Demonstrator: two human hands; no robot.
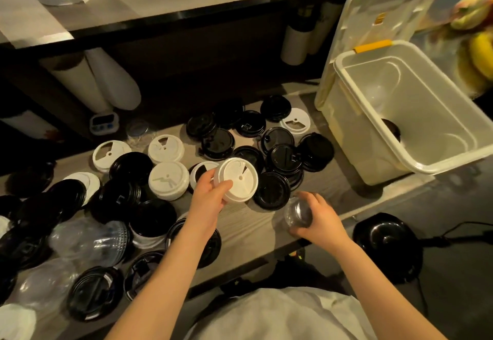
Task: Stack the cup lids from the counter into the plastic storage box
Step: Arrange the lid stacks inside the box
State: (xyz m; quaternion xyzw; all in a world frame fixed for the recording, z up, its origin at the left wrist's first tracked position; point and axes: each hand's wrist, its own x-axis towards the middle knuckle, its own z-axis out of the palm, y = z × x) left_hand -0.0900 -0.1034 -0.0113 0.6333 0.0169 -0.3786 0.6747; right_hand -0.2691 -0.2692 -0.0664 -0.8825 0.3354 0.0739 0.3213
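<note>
The left hand (210,201) curls its fingers and thumb round the rim of a round, matte white lid (240,177), tilted above the grey wood-grain counter (248,219). Just right of that grip lies a glossy black lid (272,190), and to its left sits a ridged white one (168,179). The right hand (322,222) grips a clear, shiny domed lid (297,213). Beyond this hand and to its right stands the milky, translucent plastic box (352,139), rectangular and open, with one black lid (391,128) on its floor.
</note>
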